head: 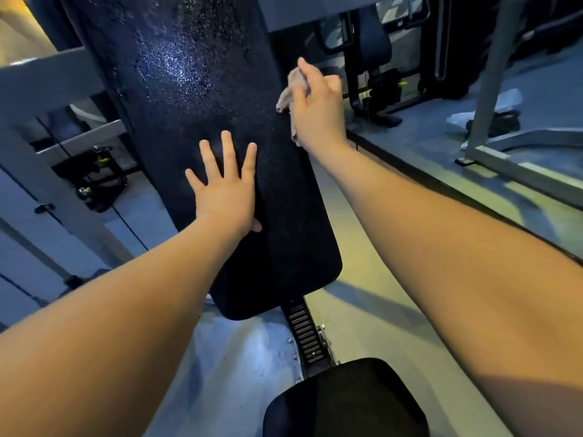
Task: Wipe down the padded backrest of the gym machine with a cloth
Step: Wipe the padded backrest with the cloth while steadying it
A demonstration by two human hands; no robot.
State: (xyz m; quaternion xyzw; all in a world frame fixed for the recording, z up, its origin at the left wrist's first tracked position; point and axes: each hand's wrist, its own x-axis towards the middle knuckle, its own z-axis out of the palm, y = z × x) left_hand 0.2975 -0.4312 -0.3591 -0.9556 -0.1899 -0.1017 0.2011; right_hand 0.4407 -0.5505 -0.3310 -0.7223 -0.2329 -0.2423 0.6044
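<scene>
The left hand (225,190) is laid flat on the lower middle of the padded backrest (195,74), its fingers (227,152) straight and spread, apparently so that the pad is steadied. Glistening speckles are seen higher up, so wiping seems unfinished. At the pad's right edge a crumpled cloth (288,96) is clamped in the curled fingers of the right hand (315,111), placed for a stroke.

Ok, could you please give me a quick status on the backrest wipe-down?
Left grip flat on backrest, fingers spread. Right grip holds cloth at its right edge. Upper backrest glistens. Nothing blocking.
</scene>
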